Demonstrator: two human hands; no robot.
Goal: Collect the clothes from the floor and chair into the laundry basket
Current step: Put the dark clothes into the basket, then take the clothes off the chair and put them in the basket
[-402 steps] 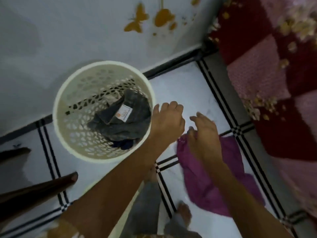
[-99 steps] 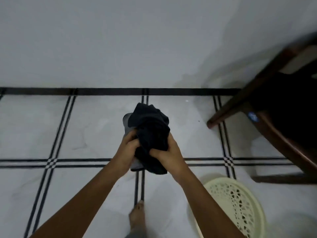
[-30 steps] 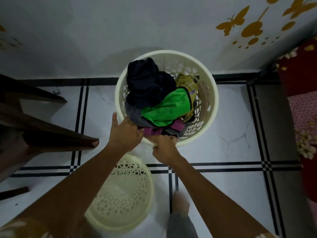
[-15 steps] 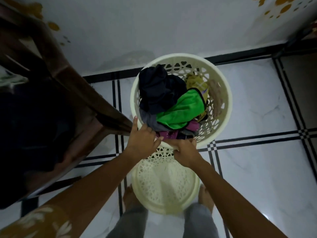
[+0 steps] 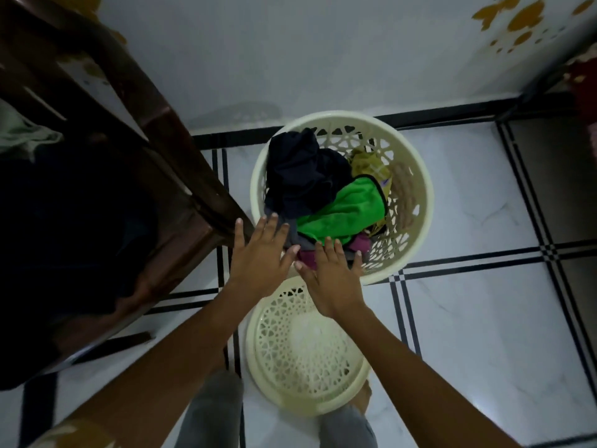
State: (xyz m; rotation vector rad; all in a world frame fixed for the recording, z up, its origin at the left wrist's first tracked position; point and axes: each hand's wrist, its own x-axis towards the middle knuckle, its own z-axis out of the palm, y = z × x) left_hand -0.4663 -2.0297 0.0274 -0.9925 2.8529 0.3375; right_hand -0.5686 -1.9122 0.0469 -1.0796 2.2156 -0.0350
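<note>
On white black-lined tile floor [image 5: 484, 318], laundry basket [image 5: 416, 227] beside chair [image 5: 181, 189].

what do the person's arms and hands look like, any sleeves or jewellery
Both forearms are bare down to the hands. The left hand and right hand show no rings, watch or bracelet. At the bottom left edge, the left arm's pale short sleeve with a floral print just shows. No sleeve is visible on the right arm. Fingernails look short and unpainted.

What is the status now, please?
Left hand and right hand open, empty, over basket rim. Clothes piled inside. Lid on floor; chair beside basket.
</note>
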